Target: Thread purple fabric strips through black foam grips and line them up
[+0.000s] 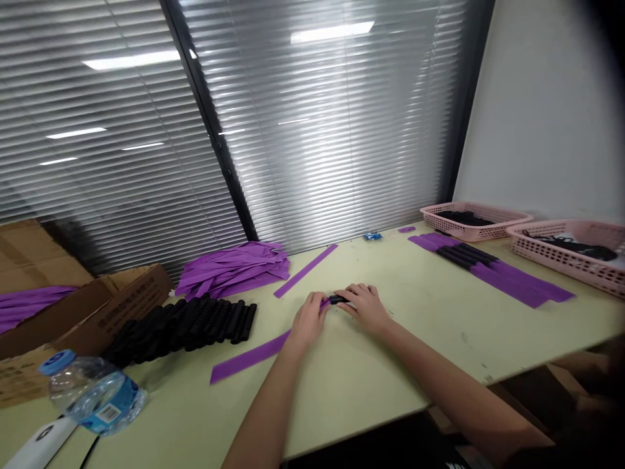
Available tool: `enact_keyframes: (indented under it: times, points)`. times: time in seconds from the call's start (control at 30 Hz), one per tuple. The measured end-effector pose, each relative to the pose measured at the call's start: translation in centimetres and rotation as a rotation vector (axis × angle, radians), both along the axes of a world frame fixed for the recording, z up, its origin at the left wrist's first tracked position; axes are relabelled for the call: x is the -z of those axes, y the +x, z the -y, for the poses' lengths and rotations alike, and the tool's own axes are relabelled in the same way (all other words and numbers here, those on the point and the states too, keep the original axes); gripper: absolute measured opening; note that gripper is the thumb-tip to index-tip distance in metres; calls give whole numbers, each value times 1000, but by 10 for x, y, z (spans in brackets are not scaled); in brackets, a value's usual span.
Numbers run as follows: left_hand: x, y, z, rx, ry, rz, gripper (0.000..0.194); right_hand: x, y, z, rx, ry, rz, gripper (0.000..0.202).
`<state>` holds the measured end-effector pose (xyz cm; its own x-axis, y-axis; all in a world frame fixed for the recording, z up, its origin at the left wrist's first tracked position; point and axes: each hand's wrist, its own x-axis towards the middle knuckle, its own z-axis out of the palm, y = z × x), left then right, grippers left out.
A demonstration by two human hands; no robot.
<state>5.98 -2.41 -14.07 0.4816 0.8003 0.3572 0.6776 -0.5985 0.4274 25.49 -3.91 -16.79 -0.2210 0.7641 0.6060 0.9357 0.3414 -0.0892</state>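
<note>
Near the middle of the table, my left hand (310, 319) pinches the end of a purple strip (251, 357), whose flat length trails out to the left under the wrist. My right hand (365, 307) is closed around a short black foam grip tube (336, 299), mostly covered by its fingers. The strip's end meets the tube's left opening between both hands; how far in it reaches is hidden. Another purple strip (306, 270) lies flat beyond my left hand. To the left, many black tubes (215, 319) are piled in a row.
A heap of purple strips (234, 268) lies by the blinds. Left are a cardboard box (117, 303) and a water bottle (95, 394). Right, strips with black tubes on them (512, 283) lie near two pink baskets (476, 229). A small blue packet (372, 236) sits at the back.
</note>
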Motion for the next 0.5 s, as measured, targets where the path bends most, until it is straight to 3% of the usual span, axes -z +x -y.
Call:
enact_keyframes:
  times: [0.23, 0.5]
  points:
    - [9, 1, -13, 140, -42, 380, 10, -3, 2, 2, -16, 10, -26, 31]
    - [12, 4, -11, 161, -51, 523, 11, -9, -3, 8, -33, 44, -64, 32]
